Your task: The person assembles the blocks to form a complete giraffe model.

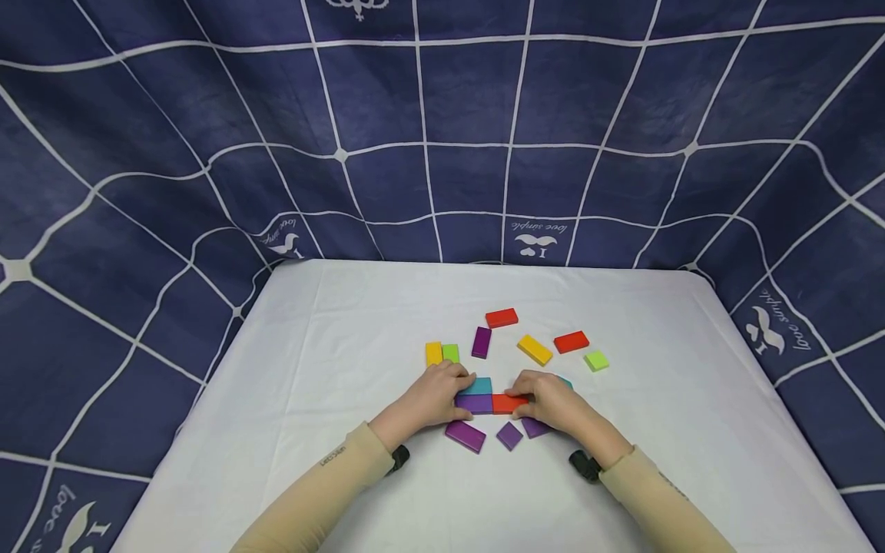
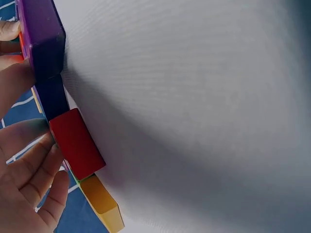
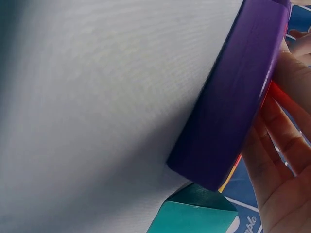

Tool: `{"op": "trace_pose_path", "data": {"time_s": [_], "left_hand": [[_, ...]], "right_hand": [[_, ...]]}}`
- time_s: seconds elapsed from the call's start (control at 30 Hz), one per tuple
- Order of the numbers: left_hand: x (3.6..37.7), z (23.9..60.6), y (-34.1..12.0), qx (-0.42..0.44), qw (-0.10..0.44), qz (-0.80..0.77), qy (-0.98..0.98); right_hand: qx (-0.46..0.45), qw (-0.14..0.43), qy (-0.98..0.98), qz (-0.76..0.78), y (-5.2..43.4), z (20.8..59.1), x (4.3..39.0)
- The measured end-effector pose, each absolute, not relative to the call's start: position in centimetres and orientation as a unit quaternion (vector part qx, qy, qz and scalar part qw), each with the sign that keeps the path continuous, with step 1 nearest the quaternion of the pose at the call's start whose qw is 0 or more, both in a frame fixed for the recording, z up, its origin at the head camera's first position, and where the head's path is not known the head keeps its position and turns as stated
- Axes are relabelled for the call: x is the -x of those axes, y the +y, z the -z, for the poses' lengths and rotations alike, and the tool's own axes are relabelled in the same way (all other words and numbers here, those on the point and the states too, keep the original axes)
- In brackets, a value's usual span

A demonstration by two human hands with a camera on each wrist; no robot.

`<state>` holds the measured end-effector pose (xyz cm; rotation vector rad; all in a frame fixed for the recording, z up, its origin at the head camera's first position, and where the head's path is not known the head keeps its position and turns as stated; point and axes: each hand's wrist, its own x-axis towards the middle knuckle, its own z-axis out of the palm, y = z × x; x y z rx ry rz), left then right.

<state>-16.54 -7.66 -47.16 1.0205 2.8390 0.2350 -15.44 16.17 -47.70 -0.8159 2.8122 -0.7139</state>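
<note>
My left hand is at the left end of a purple block, thumb at its near side and index finger by the teal block lying against its far side. My right hand pinches a red block between thumb and fingers, its end meeting the purple one. In the left wrist view, a red block and a yellow block appear beside the left fingers. A large purple block partly hides the red one in the right wrist view.
Nearer me lie a magenta block, a small purple square and a purple block. Beyond the hands are yellow, lime, red and dark purple blocks. A blue curtain borders the white table.
</note>
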Motion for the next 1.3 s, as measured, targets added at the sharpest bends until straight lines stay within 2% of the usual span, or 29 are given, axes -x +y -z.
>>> {"op": "trace_pose_path", "data": {"time_s": [0.57,1.3], "left_hand": [[17.07,47.26,-8.05,-0.337,0.059,-0.115,0.933],[17.32,47.72,-8.1,-0.328,0.061,-0.133,0.933]], "right_hand": [[0.269,0.048,0.932,0.237,16.18,47.7,15.33],[0.243,0.072,0.936,0.246,16.15,47.29,15.94]]}}
